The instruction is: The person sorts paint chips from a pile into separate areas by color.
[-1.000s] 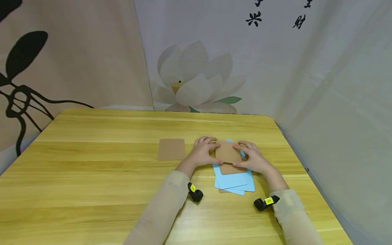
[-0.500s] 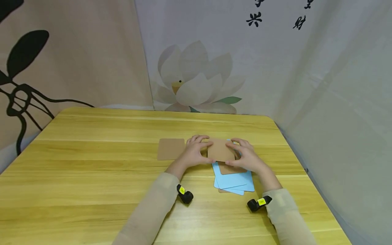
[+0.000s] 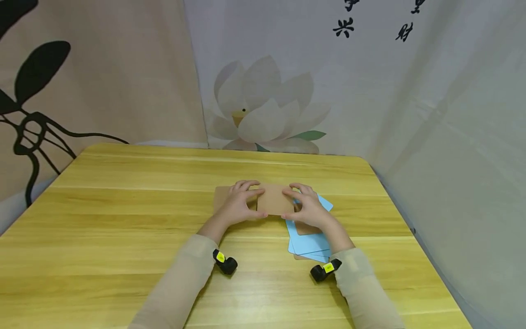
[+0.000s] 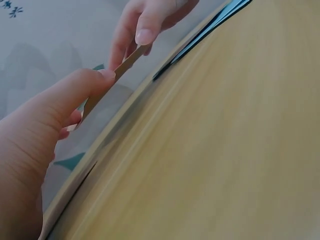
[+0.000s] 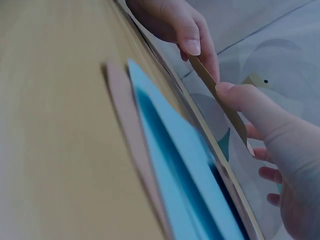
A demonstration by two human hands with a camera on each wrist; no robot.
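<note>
Both hands hold one square brown cardboard card [image 3: 276, 199] between them, raised above the table in the wrist views. My left hand [image 3: 238, 203] pinches its left side, thumb at the near edge and fingers at the far edge. On the right side my right hand [image 3: 310, 208] grips it the same way. Behind my left hand lies a second brown card [image 3: 220, 197], partly covered by that hand. Under and beside my right hand is a loose pile of blue cards [image 3: 306, 244] with brown ones among them; the hand hides part of it.
The cards lie on a yellow wood-grain table [image 3: 123, 237]. A light curtain [image 3: 349, 91] with a printed lotus hangs behind its far edge. A black camera [image 3: 226, 263] sits on the left wrist, another camera [image 3: 324, 270] on the right.
Both hands have moved left together with the held brown card, off the pile and toward the other brown card. My left hand now overlaps that card, and more blue shows at the pile's far corner.
</note>
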